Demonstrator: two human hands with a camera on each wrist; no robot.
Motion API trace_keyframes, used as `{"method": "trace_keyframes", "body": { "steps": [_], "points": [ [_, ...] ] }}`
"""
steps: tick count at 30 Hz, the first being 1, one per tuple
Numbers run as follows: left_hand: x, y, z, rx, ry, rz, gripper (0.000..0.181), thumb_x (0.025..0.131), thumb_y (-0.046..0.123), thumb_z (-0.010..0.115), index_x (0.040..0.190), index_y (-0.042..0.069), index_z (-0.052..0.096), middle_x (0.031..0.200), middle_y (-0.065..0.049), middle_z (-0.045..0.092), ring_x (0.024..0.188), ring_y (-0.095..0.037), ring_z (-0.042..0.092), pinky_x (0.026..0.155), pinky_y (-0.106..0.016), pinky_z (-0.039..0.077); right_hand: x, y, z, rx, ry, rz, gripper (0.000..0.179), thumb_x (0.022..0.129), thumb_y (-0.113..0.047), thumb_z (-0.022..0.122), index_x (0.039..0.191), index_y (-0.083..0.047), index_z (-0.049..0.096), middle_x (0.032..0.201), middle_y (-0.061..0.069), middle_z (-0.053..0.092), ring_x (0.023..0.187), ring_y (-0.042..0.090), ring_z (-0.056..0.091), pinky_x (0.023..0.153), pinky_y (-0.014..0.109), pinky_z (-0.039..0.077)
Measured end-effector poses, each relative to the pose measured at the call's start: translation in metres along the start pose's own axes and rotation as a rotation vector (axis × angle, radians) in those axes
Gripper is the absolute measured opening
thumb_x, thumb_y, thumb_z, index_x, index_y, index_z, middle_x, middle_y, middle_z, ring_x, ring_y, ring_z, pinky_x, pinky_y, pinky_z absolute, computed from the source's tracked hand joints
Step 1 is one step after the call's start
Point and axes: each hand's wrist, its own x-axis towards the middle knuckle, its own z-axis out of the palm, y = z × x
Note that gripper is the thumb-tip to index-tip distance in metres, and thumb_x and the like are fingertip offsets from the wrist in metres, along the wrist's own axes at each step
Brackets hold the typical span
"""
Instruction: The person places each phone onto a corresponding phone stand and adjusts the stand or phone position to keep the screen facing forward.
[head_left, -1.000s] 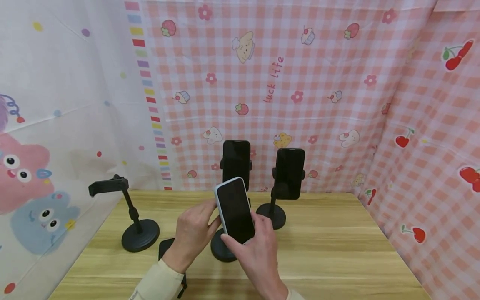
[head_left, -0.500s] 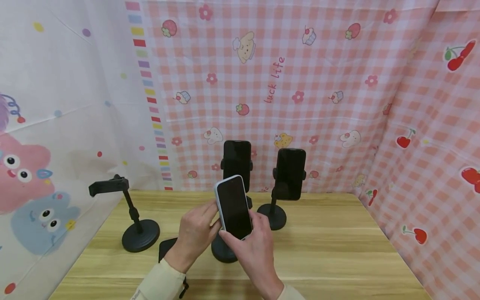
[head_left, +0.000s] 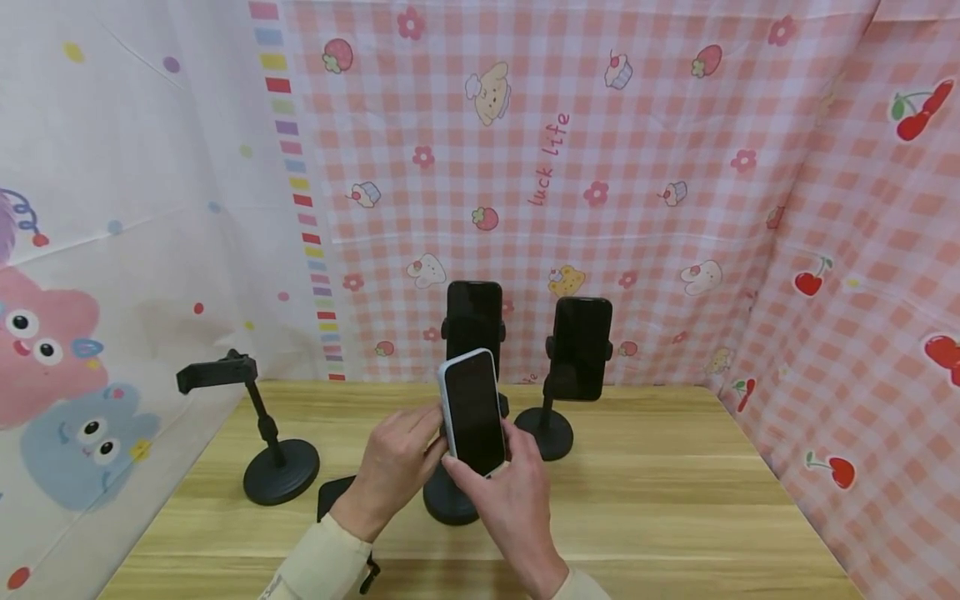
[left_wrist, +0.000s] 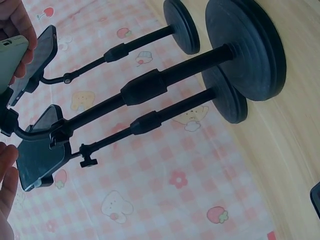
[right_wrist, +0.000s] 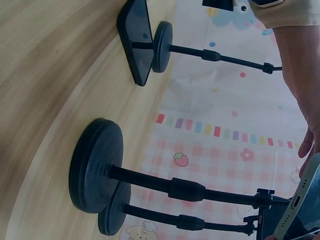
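Note:
A phone in a pale blue case, dark screen up, leans at the top of the nearest black phone stand. My right hand grips its lower end, thumb at the near left corner and fingers along the right edge. At the phone's left edge my left hand has curled fingers and thumb pinching the stand's clamp, which is mostly hidden behind the phone in the head view. The stand's round base rests on the table below the hands.
Two more stands behind hold dark phones, the middle phone and the right phone. A stand with a bare clamp is at left. A black slab lies partly under my left forearm. Patterned cloth walls the wooden table.
The blue-cased phone has shifted slightly right and now stands a little more upright. Both hands have moved slightly with it; the other stands have not moved.

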Motion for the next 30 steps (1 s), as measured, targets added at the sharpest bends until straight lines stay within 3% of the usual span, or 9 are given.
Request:
{"method": "trace_keyframes", "body": {
  "steps": [7, 11, 15, 30],
  "points": [
    [-0.0011, -0.0019, -0.0008, 0.016, 0.01, 0.05, 0.031, 0.088, 0.014, 0.077, 0.113, 0.0, 0.067, 0.106, -0.011, 0.073, 0.087, -0.022, 0.072, 0.074, -0.038, 0.057, 0.0036, -0.0006, -0.0004, 0.018, 0.035, 0.029, 0.077, 0.065, -0.051, 0.09, 0.121, -0.008, 0.061, 0.112, 0.003, 0.058, 0.098, 0.02, 0.054, 0.085, 0.04, 0.049],
    [-0.0017, -0.0026, -0.0016, 0.022, 0.012, 0.07, 0.03, 0.1, 0.025, 0.061, 0.114, -0.001, 0.067, 0.107, -0.011, 0.073, 0.088, -0.022, 0.072, 0.077, -0.038, 0.057, 0.0047, -0.0019, 0.0, 0.023, 0.049, 0.045, 0.077, 0.063, -0.052, 0.091, 0.119, -0.008, 0.061, 0.11, 0.002, 0.058, 0.095, 0.019, 0.052, 0.082, 0.039, 0.047],
    [-0.0028, -0.0035, -0.0021, 0.028, 0.034, 0.093, 0.037, 0.105, 0.029, 0.048, 0.113, -0.002, 0.066, 0.105, -0.011, 0.072, 0.086, -0.022, 0.071, 0.076, -0.038, 0.056, 0.0043, -0.0019, 0.0015, 0.028, 0.054, 0.05, 0.077, 0.063, -0.051, 0.091, 0.119, -0.008, 0.061, 0.109, 0.002, 0.057, 0.094, 0.019, 0.052, 0.081, 0.038, 0.047],
    [-0.0054, -0.0059, -0.0044, 0.038, 0.082, 0.157, 0.038, 0.106, 0.026, 0.048, 0.117, -0.005, 0.066, 0.105, -0.013, 0.072, 0.085, -0.022, 0.071, 0.074, -0.038, 0.057, 0.0003, 0.0009, 0.0057, 0.024, 0.108, -0.006, 0.074, 0.063, -0.046, 0.093, 0.118, -0.007, 0.062, 0.107, 0.002, 0.058, 0.094, 0.018, 0.053, 0.083, 0.039, 0.047]
  ]
}}
